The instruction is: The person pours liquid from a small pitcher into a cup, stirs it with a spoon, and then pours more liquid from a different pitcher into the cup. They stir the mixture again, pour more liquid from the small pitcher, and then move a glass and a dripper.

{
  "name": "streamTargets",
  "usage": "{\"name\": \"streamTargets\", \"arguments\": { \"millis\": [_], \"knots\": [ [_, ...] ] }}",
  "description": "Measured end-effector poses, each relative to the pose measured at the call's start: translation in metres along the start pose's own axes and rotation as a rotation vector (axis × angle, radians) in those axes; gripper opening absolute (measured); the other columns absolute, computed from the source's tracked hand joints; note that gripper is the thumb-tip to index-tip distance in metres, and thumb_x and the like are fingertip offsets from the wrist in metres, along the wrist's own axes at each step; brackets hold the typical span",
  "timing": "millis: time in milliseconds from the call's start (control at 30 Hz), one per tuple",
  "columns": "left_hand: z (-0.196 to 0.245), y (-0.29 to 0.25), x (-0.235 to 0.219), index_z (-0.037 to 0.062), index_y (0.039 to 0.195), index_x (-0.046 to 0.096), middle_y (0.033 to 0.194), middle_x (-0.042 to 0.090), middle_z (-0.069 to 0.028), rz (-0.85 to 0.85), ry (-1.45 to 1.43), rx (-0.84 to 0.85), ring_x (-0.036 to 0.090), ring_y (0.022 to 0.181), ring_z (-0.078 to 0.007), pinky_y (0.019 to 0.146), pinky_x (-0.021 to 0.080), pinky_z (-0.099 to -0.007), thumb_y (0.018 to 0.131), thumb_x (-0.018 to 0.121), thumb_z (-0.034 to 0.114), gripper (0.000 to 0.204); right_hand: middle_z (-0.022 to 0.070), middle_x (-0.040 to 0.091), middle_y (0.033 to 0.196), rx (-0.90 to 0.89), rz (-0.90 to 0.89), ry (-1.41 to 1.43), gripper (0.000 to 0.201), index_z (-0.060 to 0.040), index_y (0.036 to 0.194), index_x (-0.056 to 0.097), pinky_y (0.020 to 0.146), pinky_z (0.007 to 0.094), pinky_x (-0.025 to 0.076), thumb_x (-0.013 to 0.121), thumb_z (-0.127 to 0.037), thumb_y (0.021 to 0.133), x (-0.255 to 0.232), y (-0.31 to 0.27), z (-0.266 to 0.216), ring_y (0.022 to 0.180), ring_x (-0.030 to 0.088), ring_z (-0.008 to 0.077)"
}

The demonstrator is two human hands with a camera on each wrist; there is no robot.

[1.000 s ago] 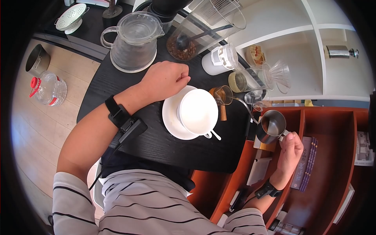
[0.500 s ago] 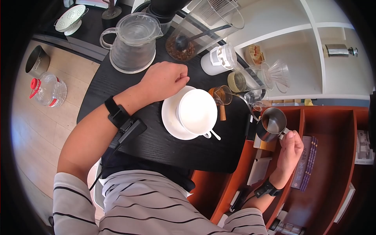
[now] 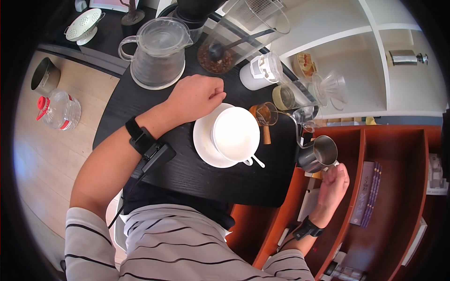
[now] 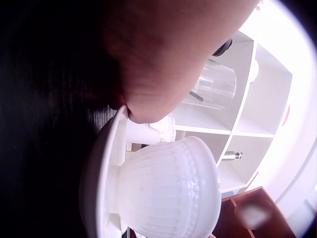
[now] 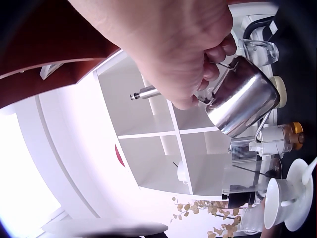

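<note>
My right hand [image 3: 335,185] grips the handle of a small steel gooseneck kettle [image 3: 311,158], which hangs in the air beyond the table's right edge. Its thin curved spout [image 5: 263,128] reaches up from the body toward the glassware. My left hand [image 3: 197,96] lies curled at the far-left rim of a white saucer [image 3: 201,143], with thumb and finger about that rim in the left wrist view. On the saucer stands a ribbed white cup [image 4: 166,188]. A white spoon's handle [image 3: 258,162] sticks out from beside the cup.
Behind the cup stand a glass carafe [image 3: 159,61], a tall clear container [image 3: 215,58] of coffee beans, a white canister [image 3: 260,72] and a small glass with a wooden handle [image 3: 267,135]. Right of the black table [image 3: 239,185] are brown shelves [image 3: 389,154].
The right hand has moved left and slightly down with the kettle, whose opening has turned from facing up at the head camera. The left hand, saucer and cup have stayed in place.
</note>
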State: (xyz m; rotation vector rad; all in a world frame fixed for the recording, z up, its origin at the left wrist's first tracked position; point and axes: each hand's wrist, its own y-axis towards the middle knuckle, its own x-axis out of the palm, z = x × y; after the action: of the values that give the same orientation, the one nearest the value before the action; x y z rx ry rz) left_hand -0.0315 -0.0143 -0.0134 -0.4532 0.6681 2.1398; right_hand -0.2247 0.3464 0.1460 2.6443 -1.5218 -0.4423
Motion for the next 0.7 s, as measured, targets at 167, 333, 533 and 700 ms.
{"name": "streamTargets", "arguments": {
  "millis": [167,333,533,700],
  "knots": [
    [0.000,0.000,0.001,0.0029,0.089,0.069,0.071,0.068,-0.0130,0.018,-0.013,0.020,0.068,0.065,-0.0334,0.060,0.049,-0.0441,0.096,0.073,0.021,0.020,-0.0068,0.037,0.072,0.094,0.153,0.326,0.036,-0.0168,0.079,0.045,0.067,0.0289,0.032,0.063,-0.026,0.109,0.006,-0.019,0.033,0.067,0.037,0.0070],
    [0.004,0.002,-0.001,0.0024,0.089,0.069,0.069,0.067,-0.0123,-0.009,-0.029,0.001,0.065,0.062,-0.0310,0.059,0.047,-0.0420,0.096,0.073,0.020,0.020,-0.0048,0.038,0.074,0.138,0.120,0.457,0.036,-0.0160,0.080,0.043,0.067,0.0310,0.033,0.058,-0.026,0.111,0.004,-0.031,0.067,0.068,0.037,0.0090],
    [0.004,0.001,-0.001,0.0017,0.090,0.070,0.070,0.068,-0.0114,-0.012,-0.024,-0.026,0.066,0.061,-0.0255,0.059,0.048,-0.0390,0.097,0.073,0.020,0.020,-0.0036,0.038,0.074,0.204,0.164,0.351,0.037,-0.0144,0.079,0.045,0.067,0.0303,0.033,0.058,-0.025,0.112,0.021,-0.034,0.104,0.069,0.037,0.0100],
    [0.005,0.002,-0.002,0.0010,0.089,0.070,0.070,0.069,-0.0111,-0.036,-0.012,-0.044,0.066,0.060,-0.0225,0.058,0.049,-0.0361,0.098,0.073,0.020,0.021,-0.0026,0.042,0.076,0.201,0.163,0.372,0.036,-0.0130,0.080,0.047,0.067,0.0300,0.035,0.056,-0.026,0.113,0.029,-0.028,0.113,0.070,0.040,0.0101]
  ]
}}
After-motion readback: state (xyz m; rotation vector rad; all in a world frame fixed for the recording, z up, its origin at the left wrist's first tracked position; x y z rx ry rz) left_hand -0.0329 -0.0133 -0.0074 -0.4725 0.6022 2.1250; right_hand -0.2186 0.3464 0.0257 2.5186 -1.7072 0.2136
